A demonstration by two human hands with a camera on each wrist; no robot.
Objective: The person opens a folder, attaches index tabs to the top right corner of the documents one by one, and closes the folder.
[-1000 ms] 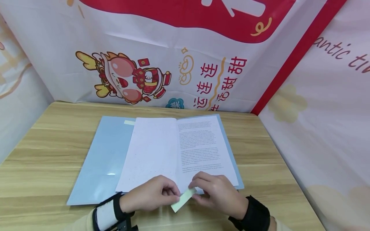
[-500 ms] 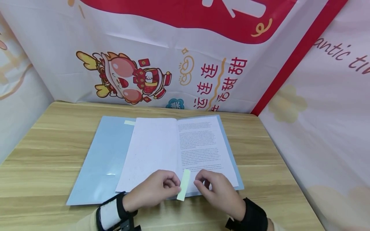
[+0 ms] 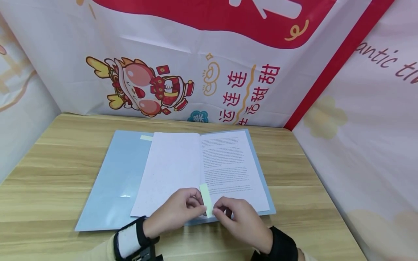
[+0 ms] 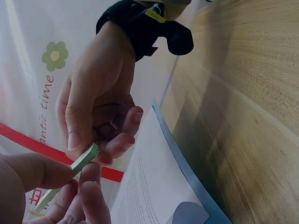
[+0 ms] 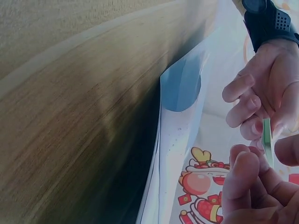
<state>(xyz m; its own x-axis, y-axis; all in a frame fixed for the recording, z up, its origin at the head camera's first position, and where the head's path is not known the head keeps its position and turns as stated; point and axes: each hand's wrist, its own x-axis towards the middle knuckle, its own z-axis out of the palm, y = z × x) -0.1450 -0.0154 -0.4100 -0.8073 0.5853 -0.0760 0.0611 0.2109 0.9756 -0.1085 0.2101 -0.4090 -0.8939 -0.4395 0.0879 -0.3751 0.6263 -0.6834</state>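
Printed banners (image 3: 209, 61) with a cartoon dragon and red characters wall in a wooden desk (image 3: 49, 170); on it lies an open blue folder (image 3: 114, 181) with a blank sheet to the left and a printed page (image 3: 228, 166) to the right; at the near edge the left hand (image 3: 174, 214) and right hand (image 3: 240, 221) meet, each grip pinching a pale green sticky strip (image 3: 205, 197) that stands over the page's lower left corner

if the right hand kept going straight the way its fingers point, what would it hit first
Probably the left hand. The right hand points leftward, both pinching the pale green sticky strip over the printed page; depth is hard to judge.
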